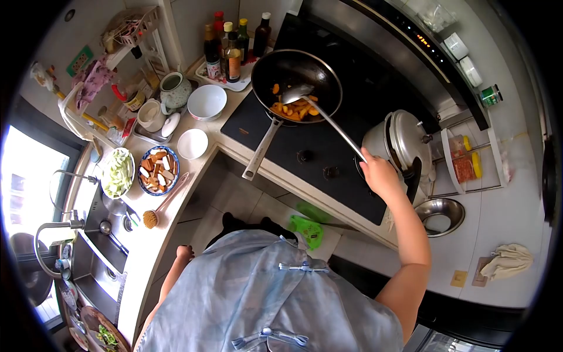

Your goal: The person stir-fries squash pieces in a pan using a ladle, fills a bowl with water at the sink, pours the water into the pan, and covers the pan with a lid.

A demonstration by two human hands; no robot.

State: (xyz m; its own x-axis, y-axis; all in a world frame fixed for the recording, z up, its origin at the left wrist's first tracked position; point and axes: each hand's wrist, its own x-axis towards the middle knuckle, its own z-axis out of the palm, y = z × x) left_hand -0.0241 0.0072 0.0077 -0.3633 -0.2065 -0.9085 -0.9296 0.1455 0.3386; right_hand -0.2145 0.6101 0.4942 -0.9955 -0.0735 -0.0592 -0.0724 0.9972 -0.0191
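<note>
My right hand [381,174] is closed around the end of a long-handled metal spatula [337,126]. The spatula's blade rests inside a dark wok [325,73] on the cooktop, over orange-yellow pieces of food [300,111] in the bottom. The wok's metal handle [262,149] points towards my body, and neither hand touches it. Down at my left side, by the counter edge, my left hand [185,253] hangs with its fingers curled; nothing shows in it.
A pressure cooker [404,141] stands right of the wok. On the left counter are a bowl of brown and white slices [158,170], a plate of pale green pieces [118,173], two white bowls [207,102] and a brush [151,219]. Bottles [233,58] stand behind.
</note>
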